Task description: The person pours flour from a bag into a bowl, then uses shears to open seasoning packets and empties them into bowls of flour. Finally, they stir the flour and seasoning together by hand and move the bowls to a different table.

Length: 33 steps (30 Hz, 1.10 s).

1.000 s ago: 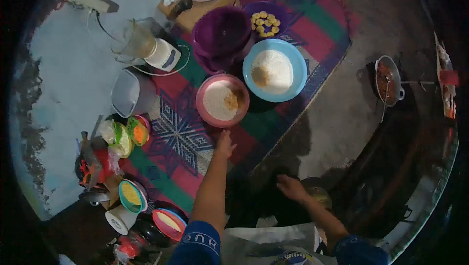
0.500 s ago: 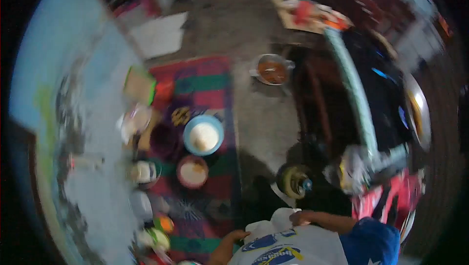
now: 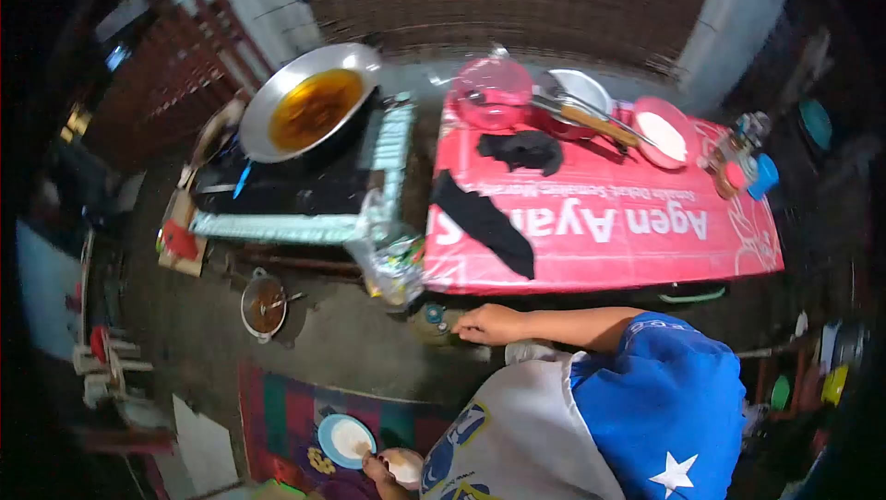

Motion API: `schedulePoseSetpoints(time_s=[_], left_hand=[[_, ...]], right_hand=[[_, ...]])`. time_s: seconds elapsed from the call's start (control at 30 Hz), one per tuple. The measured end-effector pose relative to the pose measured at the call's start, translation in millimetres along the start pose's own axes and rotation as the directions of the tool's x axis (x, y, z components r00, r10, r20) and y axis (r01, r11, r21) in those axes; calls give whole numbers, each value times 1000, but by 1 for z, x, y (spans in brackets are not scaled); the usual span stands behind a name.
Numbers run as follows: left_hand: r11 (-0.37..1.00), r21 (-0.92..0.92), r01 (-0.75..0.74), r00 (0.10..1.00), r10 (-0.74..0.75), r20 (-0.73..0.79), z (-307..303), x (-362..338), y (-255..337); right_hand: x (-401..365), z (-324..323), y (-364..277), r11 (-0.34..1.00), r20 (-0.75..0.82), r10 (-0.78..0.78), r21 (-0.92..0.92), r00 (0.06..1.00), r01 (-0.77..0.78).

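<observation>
My right hand (image 3: 489,325) reaches out to the left below the front edge of the pink-covered table, fingers loosely apart with nothing seen in them. Its fingertips are right by a bottle (image 3: 432,320) with a blue cap on the floor. Low in the view, my left hand (image 3: 378,469) hangs over the mat, its fingers extended and empty. In this view it overlaps a pink bowl (image 3: 403,465) of white contents. Close by is a blue bowl (image 3: 347,441) holding white powder. A white printed apron (image 3: 531,417) covers my front.
A wok (image 3: 261,126) of brown oil sits on the black stove (image 3: 295,196). The pink tablecloth (image 3: 591,251) carries black cloths (image 3: 489,228), a pan (image 3: 591,94) and a pink bowl (image 3: 637,136). A plastic bag (image 3: 392,265) hangs between them. A pot (image 3: 263,306) stands on the floor.
My view has swung right, from the mat to the stove and pink table. Both hands have let go of the apron; the right has reached toward the bottle.
</observation>
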State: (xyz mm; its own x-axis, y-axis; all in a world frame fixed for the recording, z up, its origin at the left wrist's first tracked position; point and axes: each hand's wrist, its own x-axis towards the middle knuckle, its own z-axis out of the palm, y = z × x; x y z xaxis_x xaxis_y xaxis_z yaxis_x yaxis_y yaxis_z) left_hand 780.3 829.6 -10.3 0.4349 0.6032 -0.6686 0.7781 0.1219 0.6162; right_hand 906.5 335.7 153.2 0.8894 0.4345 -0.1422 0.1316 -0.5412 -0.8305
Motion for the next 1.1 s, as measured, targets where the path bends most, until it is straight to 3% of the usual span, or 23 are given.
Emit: schedulePoseSetpoints(time_s=[0.03,0.1,0.13,0.17,0.2,0.23,0.27,0.3,0.33,0.37,0.43,0.53,0.63,0.67,0.77,0.8,0.83,0.87,0.9,0.97,1.0,1.03,1.1], left_hand=[[995,63,-81,997,80,18,31,-17,15],[979,121,-167,969,140,202,81,-10,10],[943,142,-300,944,272,187,117,-19,10],[934,189,-304,924,240,298,148,-36,9],[920,239,-311,894,198,401,173,-51,8],[933,-53,-357,683,299,666,194,-29,-16],[881,193,-431,741,223,634,228,-112,15],[806,219,-549,659,257,707,249,-120,-2],[717,223,-660,567,282,774,275,-125,-11],[711,225,-667,562,281,778,292,-133,-11],[687,393,-611,600,78,797,320,-147,-10],[720,426,-547,624,11,781,334,-155,-2],[810,335,-482,667,91,740,331,-169,11],[836,302,-459,698,130,704,324,-175,15],[837,356,-415,797,146,586,303,-183,6],[691,339,-639,676,294,675,293,-182,-1],[713,339,-614,702,296,648,289,-207,6],[604,516,-608,756,241,609,286,-232,17],[482,675,-559,818,186,544,279,-258,24],[637,511,-577,777,236,584,257,-230,-21],[518,677,-522,839,169,517,252,-204,-46],[479,675,-562,827,304,473,247,-218,-50],[511,713,-480,861,118,496,243,-248,-32]], right_hand=[[-13,-15,11,993,-187,-55,95,981,74],[-44,-48,31,854,-371,257,519,892,-30],[-62,-60,57,820,-578,293,561,762,110],[-79,-81,75,755,-713,402,613,575,233],[-104,-106,96,916,-858,380,400,346,-13],[-123,-131,122,910,-908,414,411,70,-54],[-149,-145,198,919,-940,314,337,-136,-204],[-180,-176,219,894,-937,150,264,-314,-361],[-213,-202,254,890,-849,380,444,-368,-105],[-239,-222,285,798,-722,596,579,-351,165],[-276,-281,262,414,-387,910,818,-150,399],[-301,-326,298,253,-279,960,819,-29,515],[-307,-337,345,244,-318,947,797,41,552],[-308,-336,363,286,-319,947,797,-31,533],[-327,-341,389,284,-320,947,813,-16,508],[-333,-344,388,310,-329,943,800,-55,513],[-339,-350,363,335,-341,936,791,-87,511],[-348,-354,333,369,-427,904,779,-2,506],[-348,-363,318,466,-494,864,717,-93,518],[-372,-377,297,646,-631,763,747,-140,158],[-392,-396,312,622,-619,781,783,-79,20],[-396,-407,316,622,-615,783,777,-98,99],[-374,-418,228,604,-607,794,794,34,61]])
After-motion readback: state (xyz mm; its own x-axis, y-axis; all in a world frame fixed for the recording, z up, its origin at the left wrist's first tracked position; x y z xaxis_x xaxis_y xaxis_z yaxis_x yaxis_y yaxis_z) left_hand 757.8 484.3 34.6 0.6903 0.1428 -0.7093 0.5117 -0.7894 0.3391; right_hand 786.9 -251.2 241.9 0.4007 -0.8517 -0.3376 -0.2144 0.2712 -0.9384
